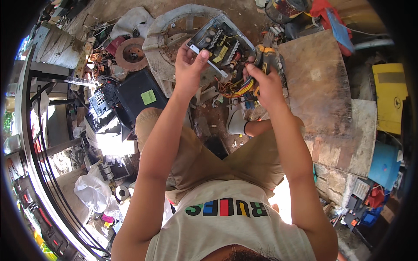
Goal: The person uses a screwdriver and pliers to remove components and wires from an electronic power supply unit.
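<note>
An opened computer power supply, a metal case with a circuit board, heat sinks and coils inside, is tilted over an old round grey frame. My left hand grips its near left edge, thumb on the metal rim. At its right side, my right hand is closed around a yellow-and-black handled tool that looks like pliers. The tool's working end is hard to make out against the case. A bundle of yellow, red and dark wires hangs from the supply beneath my right hand.
The round grey frame lies under my work. To its left are a rusty disc and a black box with a green note. A worn wooden board and yellow case lie right. Scrap surrounds my feet.
</note>
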